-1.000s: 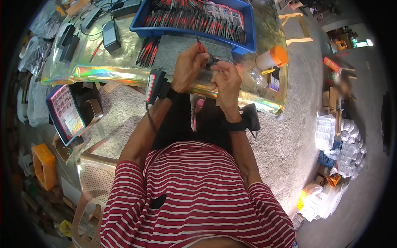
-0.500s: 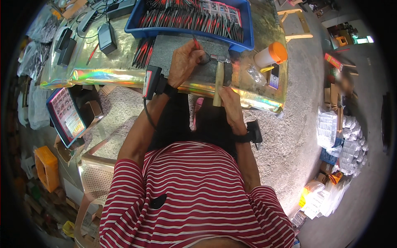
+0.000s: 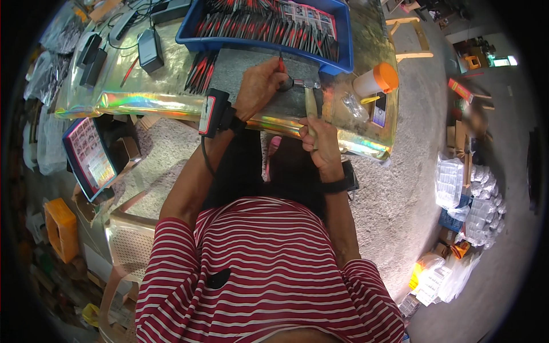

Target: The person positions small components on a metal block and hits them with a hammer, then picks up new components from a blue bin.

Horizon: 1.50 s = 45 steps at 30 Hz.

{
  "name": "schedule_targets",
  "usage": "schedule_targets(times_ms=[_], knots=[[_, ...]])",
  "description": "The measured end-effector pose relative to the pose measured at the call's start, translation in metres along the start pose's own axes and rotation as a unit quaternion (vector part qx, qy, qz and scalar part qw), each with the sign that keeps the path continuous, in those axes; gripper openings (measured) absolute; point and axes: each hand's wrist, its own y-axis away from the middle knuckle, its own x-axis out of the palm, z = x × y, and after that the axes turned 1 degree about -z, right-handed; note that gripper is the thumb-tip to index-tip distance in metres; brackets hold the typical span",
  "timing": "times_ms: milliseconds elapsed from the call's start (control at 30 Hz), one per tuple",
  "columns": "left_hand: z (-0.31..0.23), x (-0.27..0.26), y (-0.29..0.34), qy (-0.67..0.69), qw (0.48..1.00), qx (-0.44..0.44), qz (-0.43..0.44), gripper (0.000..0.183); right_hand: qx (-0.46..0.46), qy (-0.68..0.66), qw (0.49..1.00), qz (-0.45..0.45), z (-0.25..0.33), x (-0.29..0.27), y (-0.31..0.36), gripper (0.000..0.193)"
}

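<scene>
A slim red-and-black piece (image 3: 281,64) stands up from the pinched fingers of my left hand (image 3: 256,90), over a dark grey slab (image 3: 240,64) at the table's near edge. My right hand (image 3: 323,140) is closed round the lower part of a hammer's pale wooden handle (image 3: 310,104). The metal hammer head (image 3: 303,83) lies beside my left fingertips, above the slab. To the left of the slab sits a small bunch of similar red-and-black pieces (image 3: 201,72). Whether the hammer head touches the slab is hard to make out.
Behind the slab stands a blue tray (image 3: 191,42) packed with rows of red-and-black pieces. An orange-lidded jar (image 3: 369,81), a clear plastic packet (image 3: 355,107) and a phone-like flat device (image 3: 380,110) are at right. Black adapters (image 3: 150,50) with cables lie at left. A plastic chair (image 3: 128,243) stands below.
My right hand has wrapped its fingers further round the hammer handle, turning at the wrist. The left hand and its piece have shifted slightly right.
</scene>
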Motion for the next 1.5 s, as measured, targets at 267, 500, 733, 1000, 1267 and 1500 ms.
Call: schedule_targets(times_ms=[267,500,733,1000,1267,1500], knots=[[0.000,-0.002,-0.002,-0.081,0.992,0.089,0.024,0.004,-0.073,0.145,0.985,-0.059,0.026,0.011,0.017,0.027],[-0.004,-0.001,-0.002,-0.114,0.987,0.104,0.035,0.013,-0.196,0.298,0.933,-0.044,0.060,0.025,0.040,0.031],[0.001,0.001,-0.001,-0.125,0.976,0.175,0.027,0.014,-0.385,0.496,0.776,-0.065,0.083,0.042,0.055,0.022],[0.002,0.004,-0.001,-0.120,0.971,0.205,0.007,0.013,-0.413,0.655,0.627,-0.083,0.092,0.043,0.063,0.016],[-0.006,0.004,-0.001,-0.141,0.967,0.213,0.002,0.013,-0.577,0.531,0.614,-0.088,0.104,0.054,0.070,0.014],[0.001,0.003,0.001,-0.127,0.969,0.214,-0.005,0.013,-0.474,0.589,0.647,-0.101,0.096,0.053,0.069,0.015]])
